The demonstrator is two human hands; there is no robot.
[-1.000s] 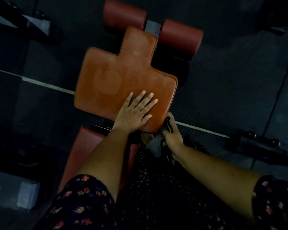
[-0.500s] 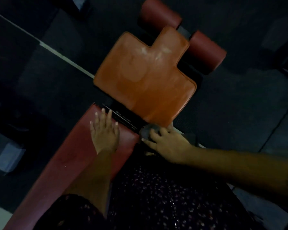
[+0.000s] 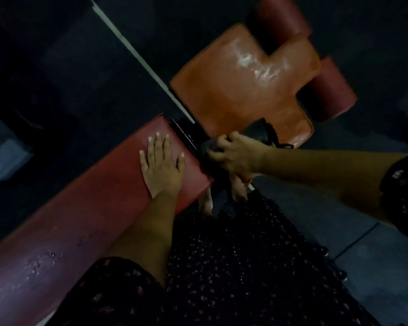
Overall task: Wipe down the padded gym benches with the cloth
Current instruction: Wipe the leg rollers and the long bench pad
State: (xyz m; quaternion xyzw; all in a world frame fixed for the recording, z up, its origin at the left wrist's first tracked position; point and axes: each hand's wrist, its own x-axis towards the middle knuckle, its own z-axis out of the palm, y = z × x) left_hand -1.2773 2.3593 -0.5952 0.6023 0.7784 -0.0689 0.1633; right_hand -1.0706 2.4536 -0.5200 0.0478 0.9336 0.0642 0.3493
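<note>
In the head view, the left hand (image 3: 161, 164) is laid flat on the upper end of the long red pad (image 3: 80, 220), its grip released and the fingers spread. The right hand (image 3: 233, 156) is seen at the gap between that pad and the orange seat pad (image 3: 243, 90), its grip clenched round the dark cloth (image 3: 254, 131), which is bunched against the seat pad's near edge. A wet sheen is shown on the seat pad, so it is judged already wiped; droplets (image 3: 40, 260) lie on the red pad. The junction is judged the step in hand; next, the cloth must be drawn along the red pad and the left hand lifted clear.
</note>
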